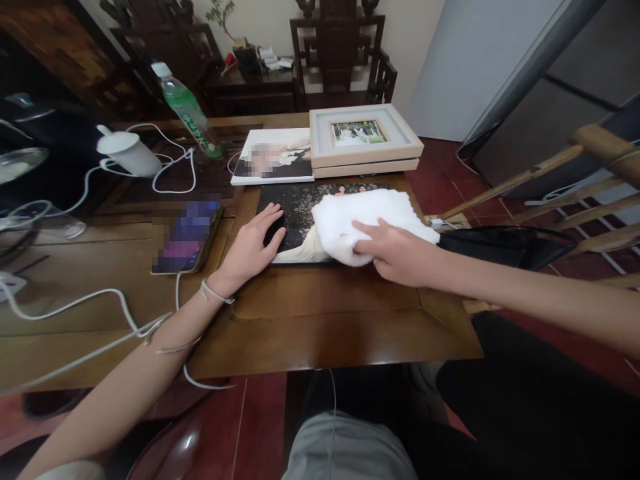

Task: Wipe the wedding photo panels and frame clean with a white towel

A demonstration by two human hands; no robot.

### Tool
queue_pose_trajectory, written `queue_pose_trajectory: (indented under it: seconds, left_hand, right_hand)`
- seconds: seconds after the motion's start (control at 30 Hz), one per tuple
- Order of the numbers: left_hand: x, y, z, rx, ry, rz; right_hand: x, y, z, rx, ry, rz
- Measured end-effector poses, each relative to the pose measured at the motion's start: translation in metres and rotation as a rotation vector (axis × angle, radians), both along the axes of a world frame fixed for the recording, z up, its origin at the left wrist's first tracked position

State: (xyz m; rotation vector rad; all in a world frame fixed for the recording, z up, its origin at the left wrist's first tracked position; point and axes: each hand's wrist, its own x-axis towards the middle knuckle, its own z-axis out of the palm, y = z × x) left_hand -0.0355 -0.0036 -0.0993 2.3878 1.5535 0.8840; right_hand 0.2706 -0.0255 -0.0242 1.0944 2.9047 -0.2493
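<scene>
A dark photo panel with a pale dress printed on it lies flat on the wooden table. My left hand rests on its left edge, fingers stretched out and thumb apart, holding nothing. Over the panel's right part, my right hand grips a folded white towel, with the fingers pressed into its near side. The towel covers much of the picture's right half, so I cannot see what is printed there.
Behind the panel lie a white-edged photo print and stacked wooden picture frames. To the left are a phone on a white cable, a lidded white cup and a green bottle. A wooden chair stands at the right.
</scene>
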Motion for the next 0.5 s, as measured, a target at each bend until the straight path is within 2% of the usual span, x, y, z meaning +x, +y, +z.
queue_pose_trajectory:
  seconds: [0.17, 0.27, 0.37, 0.5]
  left_hand:
    - [0.0, 0.0, -0.001, 0.004, 0.001, -0.009]
    - [-0.001, 0.0, -0.001, 0.012, 0.004, -0.013]
    - [-0.001, 0.0, -0.002, 0.014, 0.01, -0.011]
    - [-0.001, 0.0, -0.003, 0.009, 0.013, -0.005]
  right_hand:
    - [-0.018, 0.049, 0.006, -0.02, -0.019, -0.089]
    - [-0.031, 0.057, 0.002, 0.019, -0.04, -0.138]
    - [-0.038, 0.041, -0.009, 0.038, -0.027, -0.121]
    - [-0.035, -0.005, -0.016, 0.012, 0.013, 0.07]
